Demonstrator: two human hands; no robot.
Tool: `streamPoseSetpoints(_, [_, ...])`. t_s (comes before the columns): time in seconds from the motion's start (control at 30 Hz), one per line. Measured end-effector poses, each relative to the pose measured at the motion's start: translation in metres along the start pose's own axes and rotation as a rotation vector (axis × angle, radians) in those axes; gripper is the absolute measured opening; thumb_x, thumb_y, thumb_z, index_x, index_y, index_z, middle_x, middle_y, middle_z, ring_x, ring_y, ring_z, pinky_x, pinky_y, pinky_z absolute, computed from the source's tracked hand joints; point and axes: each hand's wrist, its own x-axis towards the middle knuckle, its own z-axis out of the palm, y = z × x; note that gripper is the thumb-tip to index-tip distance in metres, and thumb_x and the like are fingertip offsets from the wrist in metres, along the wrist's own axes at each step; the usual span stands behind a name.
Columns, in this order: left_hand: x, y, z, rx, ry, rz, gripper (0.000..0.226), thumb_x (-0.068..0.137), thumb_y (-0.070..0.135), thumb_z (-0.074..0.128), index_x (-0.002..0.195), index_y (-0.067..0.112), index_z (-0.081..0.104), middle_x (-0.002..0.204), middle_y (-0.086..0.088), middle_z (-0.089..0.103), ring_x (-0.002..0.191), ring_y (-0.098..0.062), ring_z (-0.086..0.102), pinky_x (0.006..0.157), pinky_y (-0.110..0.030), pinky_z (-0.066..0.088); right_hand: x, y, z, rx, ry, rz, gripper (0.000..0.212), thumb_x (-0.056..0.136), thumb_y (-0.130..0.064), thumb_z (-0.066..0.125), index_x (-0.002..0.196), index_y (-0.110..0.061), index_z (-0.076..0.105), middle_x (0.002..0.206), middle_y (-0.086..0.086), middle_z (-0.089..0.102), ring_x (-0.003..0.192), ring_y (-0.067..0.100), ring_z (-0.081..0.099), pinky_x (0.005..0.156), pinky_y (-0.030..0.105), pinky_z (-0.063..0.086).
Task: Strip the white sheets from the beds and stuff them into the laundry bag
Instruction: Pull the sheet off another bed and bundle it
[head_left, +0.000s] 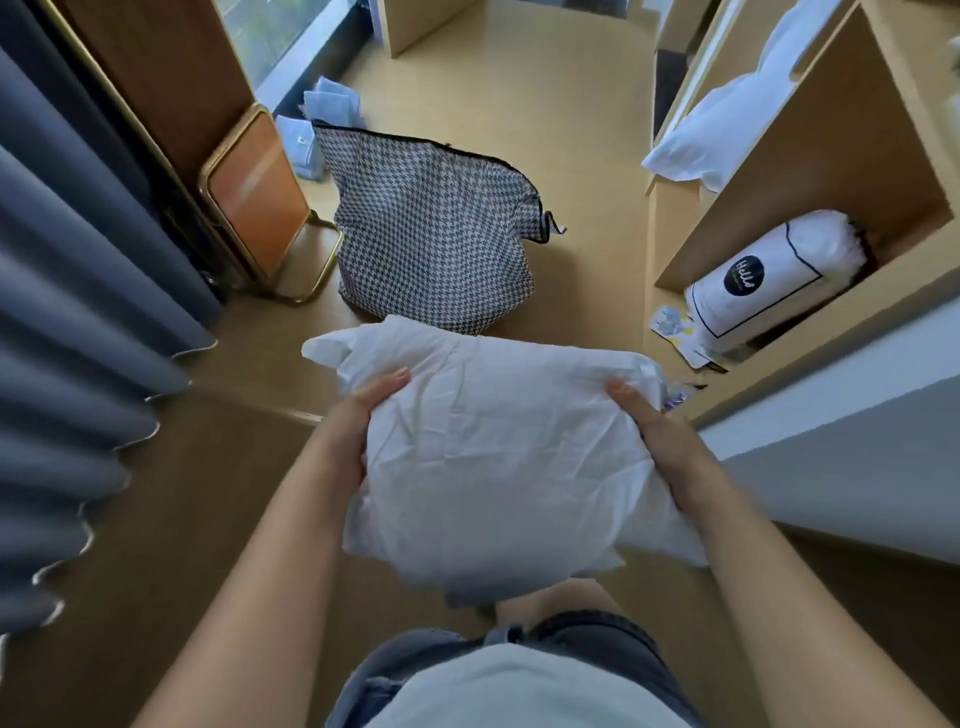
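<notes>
1. Carrying one stripped white sheet (493, 457), bunched into a creased, puffy bundle, the person holds it in the air, just short of the laundry bag (431, 228).
2. The left hand (363, 421) and right hand (662, 441) clasp opposite sides, thumbs on top and fingers hidden beneath.
3. The bag slumps on the floor (587, 130) and the stuffing looks undone. White bedding (727, 119) in the right bunk probably remains to strip.

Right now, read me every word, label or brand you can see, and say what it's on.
"Hello": white script on the round black label of the white rolled bundle in the right-hand cubby.
Smaller print under it: too small to read.
Packets on the floor beside it: print too blurred.
White sheet, laundry bag: no text.
</notes>
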Motion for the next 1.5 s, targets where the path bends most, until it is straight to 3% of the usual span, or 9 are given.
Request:
streamPoseSetpoints(0.13, [0.063,0.074,0.039,0.011,0.045,0.0,0.013,0.089,0.03,0.061,0.081,0.023,0.054,0.051,0.002,0.067,0.047,-0.014,0.066,0.041,-0.02,0.05,0.08,-0.079,0.005,-0.042,-0.009,-0.023,0.093,0.055,-0.073,0.072,0.13,-0.019,0.054,0.113,0.002,0.067,0.098,0.023,0.065,0.088,0.038,0.052])
streamPoseSetpoints(0.3, [0.142,0.155,0.057,-0.044,0.064,-0.021,0.009,0.086,0.033,0.064,0.088,0.024,0.062,0.082,-0.006,0.074,0.086,-0.026,0.067,0.078,-0.036,0.053,0.169,-0.171,0.03,-0.048,-0.062,-0.053,0.093,0.062,-0.068,0.072,0.137,-0.019,0.047,0.121,0.001,0.063,0.099,0.019,0.065,0.075,0.03,0.054])
streamPoseSetpoints(0.57, [0.298,0.294,0.087,-0.032,0.006,-0.04,0.006,0.09,0.028,0.061,0.087,0.022,0.061,0.062,0.0,0.072,0.073,-0.022,0.065,0.065,-0.032,0.051,0.312,-0.291,0.079,-0.02,0.031,0.002,0.113,0.047,-0.068,0.079,0.14,-0.014,0.044,0.129,0.0,0.058,0.101,0.022,0.064,0.09,0.039,0.052])
streamPoseSetpoints(0.83, [0.437,0.422,0.164,-0.013,-0.137,-0.014,0.035,0.086,0.029,0.064,0.119,0.018,0.064,0.096,-0.008,0.074,0.08,-0.025,0.072,0.068,-0.033,0.058,0.436,-0.415,0.065,0.012,0.11,0.029,0.102,0.046,-0.071,0.079,0.125,-0.011,0.057,0.11,0.005,0.069,0.094,0.025,0.068,0.09,0.046,0.053])
streamPoseSetpoints(1.07, [0.585,0.48,0.249,-0.173,-0.107,0.052,0.024,0.087,0.026,0.064,0.109,0.019,0.068,0.099,-0.007,0.073,0.083,-0.023,0.071,0.064,-0.03,0.059,0.61,-0.525,0.046,-0.151,0.085,-0.059,0.088,0.057,-0.071,0.07,0.119,-0.01,0.058,0.109,0.006,0.067,0.093,0.024,0.066,0.083,0.038,0.052])
streamPoseSetpoints(1.13, [0.633,0.475,0.252,-0.209,-0.017,0.042,0.017,0.086,0.027,0.066,0.101,0.02,0.069,0.093,-0.004,0.074,0.078,-0.02,0.072,0.063,-0.028,0.059,0.669,-0.535,0.059,-0.189,0.008,-0.031,0.069,0.069,-0.066,0.068,0.113,-0.012,0.061,0.107,0.004,0.068,0.091,0.021,0.066,0.079,0.035,0.052])
streamPoseSetpoints(1.3, [0.731,0.417,0.223,-0.219,0.25,-0.149,0.043,0.083,0.035,0.067,0.12,0.015,0.064,0.107,-0.009,0.07,0.088,-0.025,0.068,0.071,-0.032,0.056,0.789,-0.485,0.111,-0.373,-0.159,0.199,0.1,0.043,-0.077,0.074,0.12,-0.015,0.061,0.11,0.004,0.069,0.093,0.022,0.068,0.083,0.037,0.053])
streamPoseSetpoints(1.37, [0.748,0.39,0.199,-0.166,0.421,-0.237,0.07,0.07,0.047,0.071,0.131,0.016,0.056,0.119,-0.007,0.065,0.095,-0.023,0.066,0.07,-0.03,0.054,0.814,-0.446,0.139,-0.417,-0.237,0.281,0.088,0.056,-0.069,0.075,0.124,-0.016,0.058,0.112,0.003,0.068,0.095,0.022,0.067,0.076,0.034,0.052])
streamPoseSetpoints(1.5, [0.755,0.341,0.15,0.196,0.667,-0.269,0.071,0.075,0.049,0.068,0.135,0.016,0.049,0.129,-0.001,0.054,0.115,-0.022,0.055,0.101,-0.036,0.043,0.827,-0.368,0.198,-0.443,-0.423,0.508,0.059,0.075,-0.052,0.072,0.122,-0.019,0.059,0.109,0.006,0.07,0.092,0.024,0.067,0.076,0.037,0.054])
